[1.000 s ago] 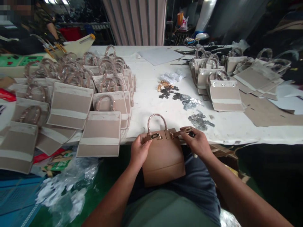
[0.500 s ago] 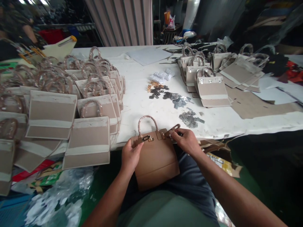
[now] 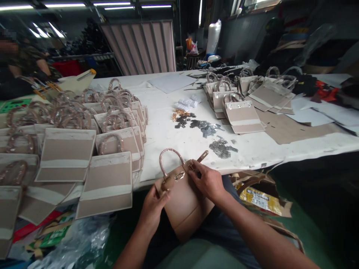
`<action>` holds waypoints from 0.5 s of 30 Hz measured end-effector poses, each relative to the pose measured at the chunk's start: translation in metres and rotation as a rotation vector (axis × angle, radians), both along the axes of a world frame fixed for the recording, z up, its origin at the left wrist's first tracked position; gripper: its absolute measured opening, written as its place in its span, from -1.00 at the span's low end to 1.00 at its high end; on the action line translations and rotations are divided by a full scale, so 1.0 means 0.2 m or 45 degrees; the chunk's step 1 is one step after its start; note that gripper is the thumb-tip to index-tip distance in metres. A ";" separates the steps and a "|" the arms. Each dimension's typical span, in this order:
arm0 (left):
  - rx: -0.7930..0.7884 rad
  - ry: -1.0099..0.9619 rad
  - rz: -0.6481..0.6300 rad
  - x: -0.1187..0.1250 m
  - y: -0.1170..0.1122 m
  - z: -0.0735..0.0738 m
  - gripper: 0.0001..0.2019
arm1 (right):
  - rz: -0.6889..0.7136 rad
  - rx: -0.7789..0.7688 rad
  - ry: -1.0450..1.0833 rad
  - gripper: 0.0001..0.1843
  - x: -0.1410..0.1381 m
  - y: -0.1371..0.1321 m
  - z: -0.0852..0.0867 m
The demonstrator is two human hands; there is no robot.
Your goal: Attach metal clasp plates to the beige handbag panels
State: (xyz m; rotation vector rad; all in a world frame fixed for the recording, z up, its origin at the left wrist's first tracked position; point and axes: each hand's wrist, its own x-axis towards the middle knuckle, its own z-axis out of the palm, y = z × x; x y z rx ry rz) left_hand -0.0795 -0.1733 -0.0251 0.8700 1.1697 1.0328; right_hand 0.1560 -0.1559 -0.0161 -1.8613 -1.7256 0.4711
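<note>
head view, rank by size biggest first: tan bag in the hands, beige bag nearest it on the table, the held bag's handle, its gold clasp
Tan bag and beige bag: these look alike, and the held one is nearer the camera, so it's unsure which is larger.
Then the held bag's handle.
Smallest, its gold clasp.

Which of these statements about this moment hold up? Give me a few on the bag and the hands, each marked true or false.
1. The left hand grips the upper corner of a tan bag. True.
2. Loose metal fittings lie on a white-covered table. True.
3. The bag lies flat on the table. False: it is held up tilted in both hands, off the table.
4. The right hand holds scissors. False: the right hand is at the bag's top edge, beside a narrow strap tab.
5. A curved, see-through handle rises from the bag's top. True.
</note>
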 end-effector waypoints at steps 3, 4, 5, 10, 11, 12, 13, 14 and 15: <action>-0.195 -0.327 -0.051 -0.04 0.05 0.05 -0.20 | 0.035 -0.006 -0.014 -0.60 0.01 0.02 0.01; -0.285 -0.408 -0.074 -0.05 0.08 0.06 -0.16 | 0.043 0.001 0.010 -0.63 0.01 0.03 0.01; -0.367 -0.466 -0.102 -0.06 0.11 0.07 -0.14 | 0.050 0.012 0.051 -0.65 0.02 0.03 0.01; -0.532 -0.549 -0.436 -0.01 0.21 0.13 -0.31 | 0.153 0.076 0.394 -0.74 0.04 0.01 0.02; -0.513 -0.529 -0.530 0.02 0.22 0.14 -0.38 | 0.169 0.080 0.434 -0.75 0.04 0.00 0.03; -0.464 -0.479 -0.608 0.05 0.22 0.16 -0.45 | 0.180 0.078 0.454 -0.75 0.04 -0.02 0.04; -0.396 -0.396 -0.669 0.08 0.23 0.18 -0.51 | 0.188 0.072 0.455 -0.76 0.04 -0.03 0.05; -0.315 -0.288 -0.717 0.11 0.23 0.20 -0.57 | 0.192 0.068 0.443 -0.76 0.04 -0.05 0.06; -0.232 -0.175 -0.750 0.13 0.23 0.22 -0.62 | 0.188 0.069 0.425 -0.76 0.04 -0.06 0.07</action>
